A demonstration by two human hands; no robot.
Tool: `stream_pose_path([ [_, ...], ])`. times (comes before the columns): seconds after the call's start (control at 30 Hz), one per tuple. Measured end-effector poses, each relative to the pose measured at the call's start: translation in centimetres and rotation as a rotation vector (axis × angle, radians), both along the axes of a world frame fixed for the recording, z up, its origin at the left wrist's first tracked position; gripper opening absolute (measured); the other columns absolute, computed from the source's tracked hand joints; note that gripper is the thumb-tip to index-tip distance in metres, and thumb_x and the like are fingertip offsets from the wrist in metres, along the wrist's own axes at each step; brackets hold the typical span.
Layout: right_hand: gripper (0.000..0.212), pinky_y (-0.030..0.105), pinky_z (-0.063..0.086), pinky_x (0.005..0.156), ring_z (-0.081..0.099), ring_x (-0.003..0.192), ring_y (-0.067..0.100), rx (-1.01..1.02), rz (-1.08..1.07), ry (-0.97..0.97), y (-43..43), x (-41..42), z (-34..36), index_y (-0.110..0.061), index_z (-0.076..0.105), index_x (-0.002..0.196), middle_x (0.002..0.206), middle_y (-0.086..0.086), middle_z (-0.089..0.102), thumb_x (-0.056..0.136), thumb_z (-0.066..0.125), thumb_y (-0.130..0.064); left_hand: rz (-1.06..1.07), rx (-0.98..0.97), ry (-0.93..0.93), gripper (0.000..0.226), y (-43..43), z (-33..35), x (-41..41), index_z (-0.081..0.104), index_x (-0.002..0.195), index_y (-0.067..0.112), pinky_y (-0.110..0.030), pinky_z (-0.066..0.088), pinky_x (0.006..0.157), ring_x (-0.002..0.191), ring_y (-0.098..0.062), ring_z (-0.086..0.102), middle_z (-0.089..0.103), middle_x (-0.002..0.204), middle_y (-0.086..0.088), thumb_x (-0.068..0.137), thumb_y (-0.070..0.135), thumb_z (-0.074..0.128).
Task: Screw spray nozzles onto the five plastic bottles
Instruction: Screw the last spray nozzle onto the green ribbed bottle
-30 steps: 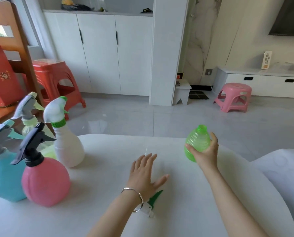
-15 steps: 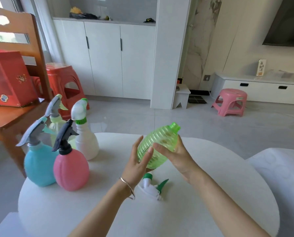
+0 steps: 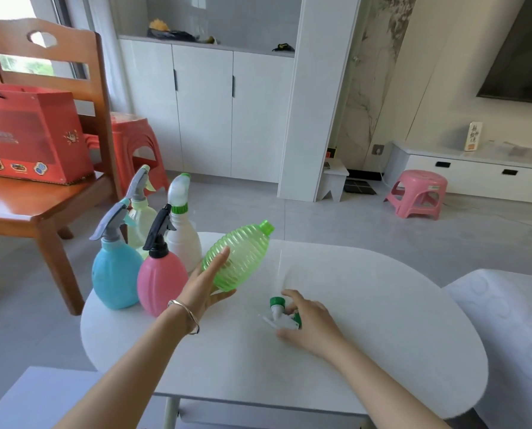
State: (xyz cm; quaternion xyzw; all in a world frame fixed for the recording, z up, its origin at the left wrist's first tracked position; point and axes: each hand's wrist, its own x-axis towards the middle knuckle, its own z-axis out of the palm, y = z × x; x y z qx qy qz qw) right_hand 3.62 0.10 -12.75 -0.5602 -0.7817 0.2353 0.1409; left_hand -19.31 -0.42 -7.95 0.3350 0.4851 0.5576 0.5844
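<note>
Ribbed translucent green bottle [image 3: 239,258], neck bare, apparently uncapped, tilted.

Bottles: five (four already capped with nozzles)
- blue [image 3: 116,274]
- pink [image 3: 161,281]
- white [image 3: 182,243]
- pale [image 3: 140,219]
- green [image 3: 238,261]

Loose nozzles: one [image 3: 280,315]
Stools: two, red [image 3: 134,144], pink [image 3: 418,193]

Four capped bottles [image 3: 153,252] stand clustered at the worktop's [image 3: 366,320] left edge, centre-left of the frame; just right of them the left hand [image 3: 207,284] holds a tilted bottle [image 3: 238,257] above the worktop, and lower right the nozzle [image 3: 278,314] lies under the right hand [image 3: 312,325]
</note>
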Motion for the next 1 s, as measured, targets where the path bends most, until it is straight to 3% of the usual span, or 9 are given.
stream_pose_path([
  [0.07,0.062,0.023,0.029,0.099,0.056,0.095,0.008,0.089,0.002,-0.025,0.1,-0.5,-0.2,-0.029,0.041,0.13,0.107,-0.007,0.063,0.075,0.066,-0.044,0.003,0.007,0.01,0.077,-0.1,0.1,-0.3,0.054,0.125,0.02,-0.03,0.058,0.071,0.109,-0.022,0.062,0.061,0.126,-0.004,0.061,0.059,0.073],
  [0.13,0.048,0.022,0.034,0.091,0.056,0.088,0.008,0.084,-0.022,0.087,0.2,-0.8,0.4,-0.028,0.048,0.123,0.095,-0.007,0.063,0.08,0.065,-0.04,0.008,0.015,0.005,0.073,-0.1,0.2,-0.5,0.055,0.124,0.021,-0.03,0.058,0.072,0.109,-0.022,0.062,0.061,0.126,-0.004,0.064,0.059,0.072],
  [0.2,0.032,0.018,0.042,0.08,0.059,0.085,0.015,0.045,-0.097,0.392,0.7,-0.8,1.8,-0.026,0.053,0.117,0.086,-0.008,0.061,0.086,0.063,-0.028,0.006,0.011,0.005,0.071,0.1,0.2,-0.6,0.055,0.122,0.023,-0.03,0.058,0.07,0.109,-0.021,0.062,0.061,0.125,-0.004,0.064,0.06,0.07],
  [0.27,0.02,0.008,0.043,0.075,0.063,0.086,0.008,0.057,-0.227,0.734,1.2,-0.2,3.9,-0.021,0.056,0.113,0.09,-0.007,0.062,0.093,0.054,-0.019,-0.001,0.0,0.017,0.07,0.2,0.2,-0.5,0.056,0.12,0.026,-0.029,0.058,0.067,0.111,-0.021,0.061,0.061,0.125,-0.003,0.062,0.063,0.071],
  [0.33,0.019,0.016,0.046,0.08,0.065,0.085,0.005,0.034,-0.35,1.016,1.8,1.1,5.6,-0.018,0.064,0.105,0.095,-0.002,0.067,0.096,0.048,-0.022,-0.008,-0.018,0.026,0.069,0.3,0.0,-0.3,0.056,0.116,0.03,-0.029,0.058,0.064,0.112,-0.02,0.06,0.062,0.123,-0.002,0.059,0.066,0.072],
  [0.43,0.021,0.03,0.049,0.08,0.062,0.085,0.017,-0.122,-0.503,1.373,2.2,3.6,6.4,-0.017,0.063,0.102,0.094,0.005,0.064,0.096,0.046,-0.028,-0.013,-0.045,0.051,0.075,0.4,-0.4,-0.1,0.055,0.118,0.031,-0.028,0.058,0.063,0.109,-0.019,0.062,0.064,0.12,-0.002,0.056,0.069,0.072],
  [0.57,0.018,0.032,0.046,0.083,0.06,0.082,0.015,-0.176,-0.621,1.441,2.4,6.3,5.9,-0.017,0.055,0.08,0.088,0.003,0.058,0.095,0.051,-0.027,-0.022,-0.062,0.085,0.083,0.6,-0.7,-0.1,0.054,0.122,0.03,-0.028,0.058,0.062,0.105,-0.018,0.063,0.066,0.116,-0.001,0.054,0.072,0.072],
  [0.7,0.013,0.028,0.046,0.077,0.059,0.078,0.012,-0.224,-0.602,1.566,2.6,7.2,6.5,-0.021,0.056,0.084,0.08,-0.001,0.055,0.094,0.051,-0.029,-0.036,-0.065,0.099,0.076,0.7,-1.0,0.0,0.055,0.12,0.03,-0.028,0.058,0.063,0.103,-0.018,0.064,0.067,0.114,-0.001,0.056,0.069,0.069],
  [1.0,0.016,0.03,0.049,0.072,0.06,0.065,0.015,-0.21,-0.608,1.44,2.2,7.2,6.7,-0.016,0.062,0.082,0.068,0.002,0.058,0.093,0.054,-0.024,-0.067,-0.065,0.09,0.063,0.7,-0.6,0.4,0.056,0.11,0.036,-0.032,0.055,0.069,0.103,-0.018,0.063,0.067,0.112,-0.001,0.056,0.068,0.064],
])
